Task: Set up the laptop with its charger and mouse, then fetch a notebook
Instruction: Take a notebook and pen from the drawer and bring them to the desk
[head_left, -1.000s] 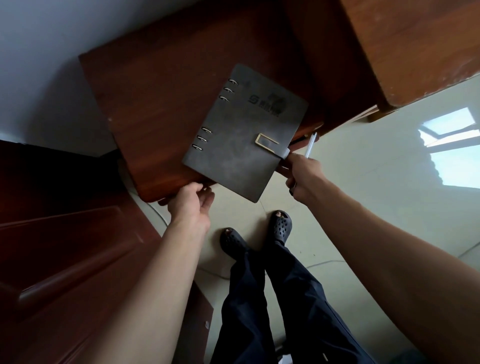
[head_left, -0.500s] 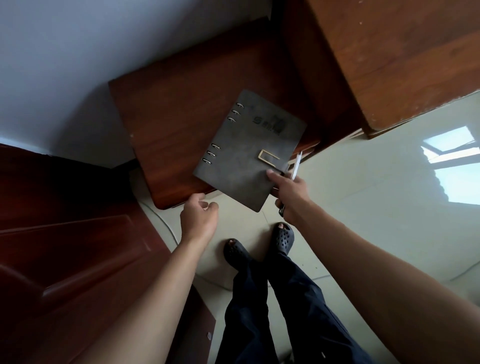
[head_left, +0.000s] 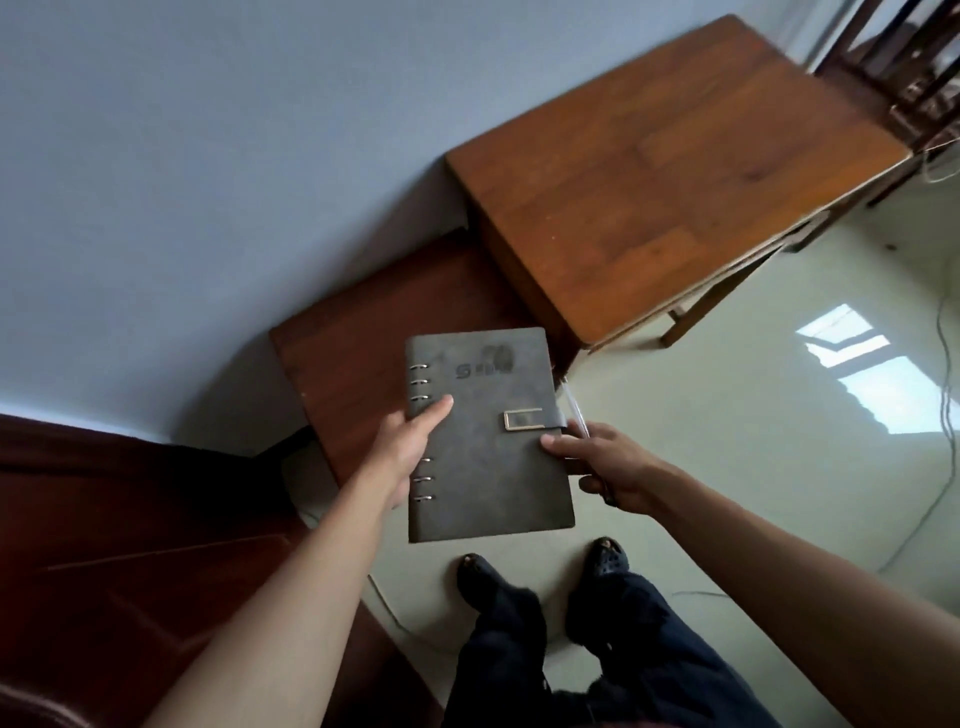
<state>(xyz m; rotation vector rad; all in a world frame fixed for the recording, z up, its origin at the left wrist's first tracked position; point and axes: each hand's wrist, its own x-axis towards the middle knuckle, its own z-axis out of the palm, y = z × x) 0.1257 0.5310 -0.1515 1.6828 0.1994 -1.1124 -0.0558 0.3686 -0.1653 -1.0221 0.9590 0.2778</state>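
A dark grey ring-bound notebook (head_left: 488, 447) with a gold clasp is held in the air in front of me, over the edge of a low dark wooden stand (head_left: 353, 364). My left hand (head_left: 410, 447) grips its spine side, thumb on the cover near the rings. My right hand (head_left: 608, 467) holds the clasp edge, and a clear pen (head_left: 576, 413) is also pinned in that hand. No laptop, charger or mouse is in view.
A taller brown wooden table (head_left: 665, 171) stands at the back right by the wall. A dark wooden bed frame or door (head_left: 104, 545) fills the lower left. A thin cable (head_left: 943, 364) runs over the shiny floor at right. My feet are below.
The notebook has been lifted off the low stand and turned straight. My left hand moved up from the stand's edge and took hold of the spine side. The view tilted upward.
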